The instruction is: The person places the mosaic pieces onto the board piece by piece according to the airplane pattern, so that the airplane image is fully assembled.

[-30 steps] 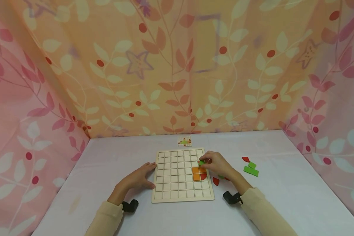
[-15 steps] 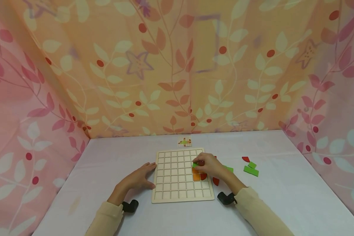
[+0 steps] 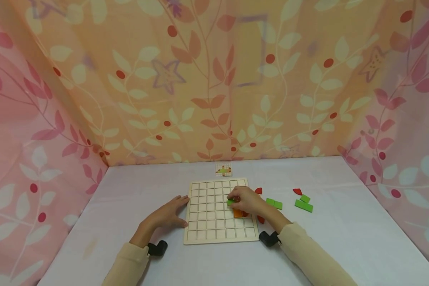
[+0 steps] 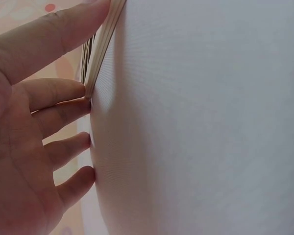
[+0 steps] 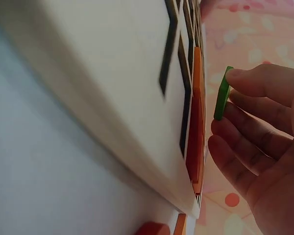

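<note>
In the head view a square wooden grid board (image 3: 207, 222) lies on the white table. My right hand (image 3: 248, 200) pinches a small green tile (image 5: 222, 100) between thumb and fingers, just above the right part of the grid. Orange tiles (image 3: 238, 213) sit in cells below that hand, partly hidden by it. A red piece (image 5: 193, 156) is next to an orange one in the right wrist view. My left hand (image 3: 168, 213) rests at the board's left edge, thumb and fingers spread and fingertips touching the edge.
A small pattern card (image 3: 223, 169) lies behind the board. Right of the board are green tiles (image 3: 273, 203) and red rounded pieces (image 3: 258, 190). Farther right lie a red piece (image 3: 297, 191), a small green tile (image 3: 305, 198) and a long green tile (image 3: 303, 205). Patterned cloth (image 3: 200, 79) surrounds the table.
My right hand has moved left over the board with the green tile, from the right edge to cells farther in. Green tiles beside the board have come into sight. My left hand stays put.
</note>
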`<state>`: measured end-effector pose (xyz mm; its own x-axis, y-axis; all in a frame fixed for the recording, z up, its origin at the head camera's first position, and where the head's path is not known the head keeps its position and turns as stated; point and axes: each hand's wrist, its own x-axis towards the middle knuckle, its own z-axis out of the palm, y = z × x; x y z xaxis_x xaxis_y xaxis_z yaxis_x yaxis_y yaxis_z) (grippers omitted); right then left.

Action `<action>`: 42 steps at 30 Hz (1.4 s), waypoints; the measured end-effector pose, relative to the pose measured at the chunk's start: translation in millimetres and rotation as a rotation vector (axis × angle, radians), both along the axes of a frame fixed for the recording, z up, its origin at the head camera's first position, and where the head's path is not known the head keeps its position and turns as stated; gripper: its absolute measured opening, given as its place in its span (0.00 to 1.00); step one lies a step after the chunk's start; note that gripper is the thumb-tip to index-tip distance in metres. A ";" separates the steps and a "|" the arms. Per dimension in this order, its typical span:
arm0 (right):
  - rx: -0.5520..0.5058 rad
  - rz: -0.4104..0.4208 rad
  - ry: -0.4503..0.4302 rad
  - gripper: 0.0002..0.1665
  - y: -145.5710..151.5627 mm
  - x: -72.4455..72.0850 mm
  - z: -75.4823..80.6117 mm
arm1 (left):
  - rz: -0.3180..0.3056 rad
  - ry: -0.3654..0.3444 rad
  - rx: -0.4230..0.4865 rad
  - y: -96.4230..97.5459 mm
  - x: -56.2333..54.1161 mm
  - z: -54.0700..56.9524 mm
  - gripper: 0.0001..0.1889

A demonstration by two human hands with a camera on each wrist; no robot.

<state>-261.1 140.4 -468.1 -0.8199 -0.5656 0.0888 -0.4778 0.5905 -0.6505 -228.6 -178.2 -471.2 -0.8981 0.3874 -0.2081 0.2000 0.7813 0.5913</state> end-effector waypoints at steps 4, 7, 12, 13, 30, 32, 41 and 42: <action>0.031 0.016 0.012 0.14 -3.6 -0.5 1.0 | -0.005 0.005 -0.003 0.0 -0.7 0.9 0.47; 0.046 0.022 0.018 0.14 -5.0 0.0 2.8 | -0.005 0.005 -0.002 0.0 -1.0 0.4 0.47; 0.061 0.026 0.030 0.15 -7.2 0.6 7.4 | -0.005 0.004 -0.004 -0.1 -0.7 -1.4 0.47; 0.069 0.028 0.033 0.15 -8.1 0.5 8.1 | -0.003 0.004 -0.004 0.0 -0.6 -1.6 0.47; 0.263 0.137 0.136 0.10 -23.0 -5.1 6.4 | 0.012 -0.006 -0.002 0.7 -0.6 -3.1 0.47; 0.277 0.142 0.151 0.10 -24.0 -4.7 7.1 | 0.019 -0.011 -0.003 1.1 -0.7 -2.9 0.47; 0.304 0.136 0.170 0.10 -24.6 -3.9 9.3 | 0.025 -0.010 -0.008 1.5 -0.9 -1.9 0.47; 0.309 0.135 0.175 0.09 -24.6 -3.8 9.3 | 0.027 -0.011 -0.009 1.6 -1.3 -2.1 0.47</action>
<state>-264.9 115.8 -458.7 -0.7233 -0.6899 0.0296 -0.6532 0.6698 -0.3532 -229.9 -176.7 -473.3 -0.9057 0.3615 -0.2214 0.1725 0.7914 0.5864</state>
